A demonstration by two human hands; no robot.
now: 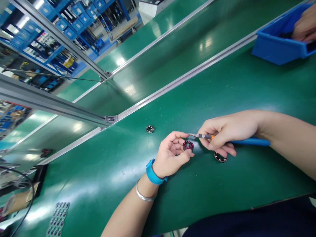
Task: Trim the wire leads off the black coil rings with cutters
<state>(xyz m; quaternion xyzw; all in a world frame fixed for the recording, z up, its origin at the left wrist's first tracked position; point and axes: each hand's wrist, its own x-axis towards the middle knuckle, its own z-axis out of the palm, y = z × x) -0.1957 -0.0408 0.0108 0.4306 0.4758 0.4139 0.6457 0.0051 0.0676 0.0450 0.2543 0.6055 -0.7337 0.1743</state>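
Pliers point(254, 141) meet the left hand point(169, 158) near a dark ring point(185, 147)

At the centre of the frame, slightly right, the left hand holds the dark ring, whose inside shows red. Thumb and curled fingers close on it, while the forefinger reaches out to the tip of the pliers. A blue wristband point(153, 173) and a silver bangle point(144, 195) circle that arm.

The right hand point(225, 131), right of centre, is wrapped around the pliers, its lower fingers looser than the rest. The blue handles run back under the wrist; the narrow nose points left, just above the ring.

Below those lower fingers, a second ring point(220, 159) lies on the green surface point(209, 89); whether they touch it cannot be told. A third ring point(149, 129) lies to the upper left of the left hand, apart from it.

In the upper right corner, another person's hand point(306, 26) dips into a blue bin point(276, 51); its grip cannot be made out. Rows of small round parts point(59, 223) lie at lower left, and blue shelving point(77, 23) fills the upper left.
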